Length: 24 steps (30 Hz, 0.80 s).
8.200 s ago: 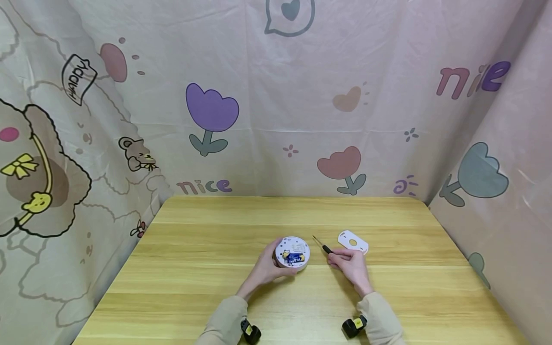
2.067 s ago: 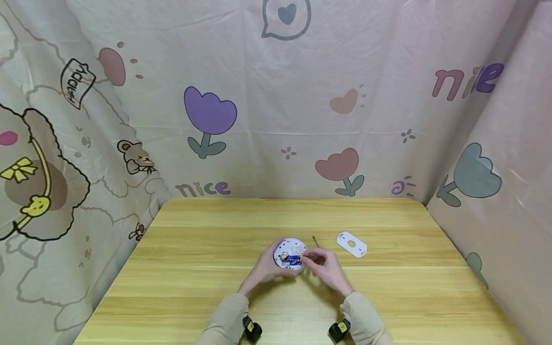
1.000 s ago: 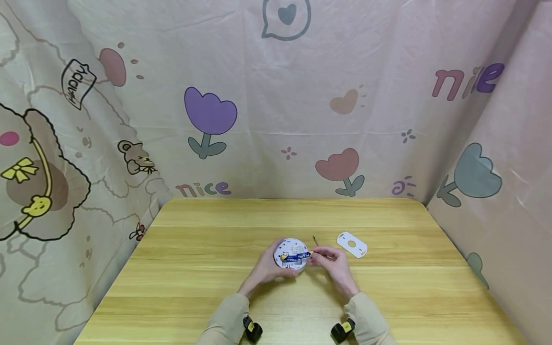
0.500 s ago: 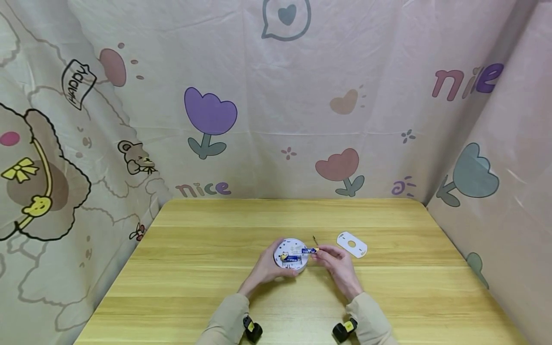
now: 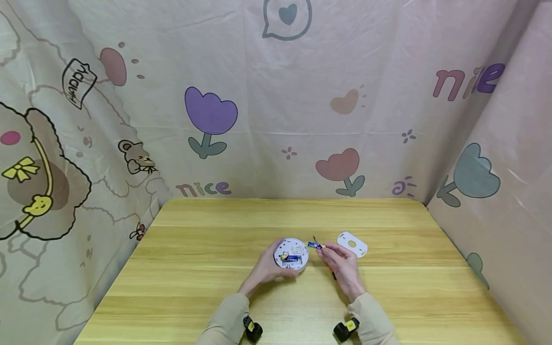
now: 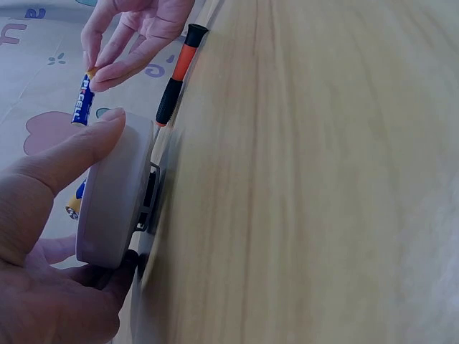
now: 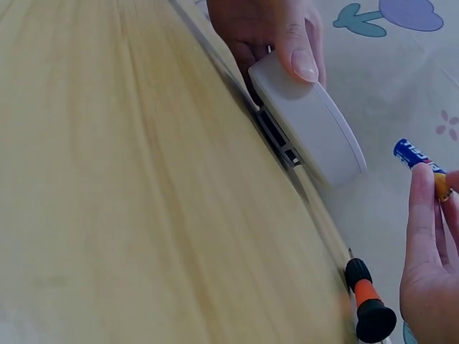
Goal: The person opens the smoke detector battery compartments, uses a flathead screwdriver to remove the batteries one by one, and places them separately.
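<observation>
My left hand [image 5: 268, 266] grips a round white device [image 5: 297, 245] by its side, thumb along the near edge, its printed face turned up. One blue battery [image 5: 294, 258] with a yellow end sits in the recess of that face. Just right of the device, my right hand [image 5: 343, 266] pinches a second blue battery [image 5: 315, 245] by its yellow end, between thumb and fingertips. In the left wrist view this battery [image 6: 83, 100] hangs clear of the device. A screwdriver [image 6: 179, 75] with a black and orange handle lies on the table, partly hidden under my right hand in the head view.
A white plate with rounded ends and a central hole [image 5: 359, 248] lies on the wooden table [image 5: 207, 249], beyond my right hand. Patterned cloth [image 5: 276, 105] hangs behind the table and at both sides. A dark bracket [image 7: 276, 136] shows under the device in the right wrist view.
Earlier my right hand held the screwdriver; later it lay on the table. Both batteries sat in the device, then my right hand drew one out and moved it right. The left hand kept its hold.
</observation>
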Each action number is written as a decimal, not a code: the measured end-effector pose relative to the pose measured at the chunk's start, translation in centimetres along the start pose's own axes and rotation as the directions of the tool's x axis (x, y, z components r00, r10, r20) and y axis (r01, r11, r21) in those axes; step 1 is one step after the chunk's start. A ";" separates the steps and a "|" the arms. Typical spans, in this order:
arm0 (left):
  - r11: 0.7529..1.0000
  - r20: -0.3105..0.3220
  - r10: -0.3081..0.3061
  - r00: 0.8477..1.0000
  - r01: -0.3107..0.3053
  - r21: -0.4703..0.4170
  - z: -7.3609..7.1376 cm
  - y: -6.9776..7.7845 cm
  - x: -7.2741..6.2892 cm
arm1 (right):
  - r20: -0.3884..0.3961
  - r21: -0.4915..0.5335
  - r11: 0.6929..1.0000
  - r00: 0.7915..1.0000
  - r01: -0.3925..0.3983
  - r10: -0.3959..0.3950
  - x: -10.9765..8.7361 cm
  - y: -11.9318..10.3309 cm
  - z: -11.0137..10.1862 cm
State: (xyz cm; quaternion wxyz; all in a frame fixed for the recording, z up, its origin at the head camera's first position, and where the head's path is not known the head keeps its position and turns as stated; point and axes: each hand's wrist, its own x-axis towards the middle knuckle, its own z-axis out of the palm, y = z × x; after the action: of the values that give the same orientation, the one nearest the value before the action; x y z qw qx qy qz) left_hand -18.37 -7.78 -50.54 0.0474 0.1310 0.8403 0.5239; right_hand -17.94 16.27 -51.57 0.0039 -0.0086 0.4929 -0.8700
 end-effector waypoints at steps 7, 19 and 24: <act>1.000 0.006 -0.015 1.000 0.015 0.003 -0.1 0.0 0.1 | -0.052 0.007 1.000 0.998 0.028 -0.027 0.1 -0.1 -0.1; 1.000 0.010 -0.025 1.000 0.025 -0.010 -0.2 0.1 0.1 | -0.246 -0.145 0.989 0.969 -0.032 -0.005 0.2 -0.3 -0.2; 1.000 0.010 -0.027 1.000 0.027 -0.014 -0.2 0.1 0.0 | -0.305 -0.252 0.967 0.951 -0.034 -0.046 0.3 -0.2 -0.5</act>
State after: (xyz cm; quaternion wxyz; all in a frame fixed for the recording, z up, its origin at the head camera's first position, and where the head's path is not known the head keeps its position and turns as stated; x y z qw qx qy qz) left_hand -18.42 -7.89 -50.32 0.0596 0.1218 0.8380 0.5286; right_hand -18.26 16.75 -51.66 -0.0766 0.1252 0.5946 -0.7905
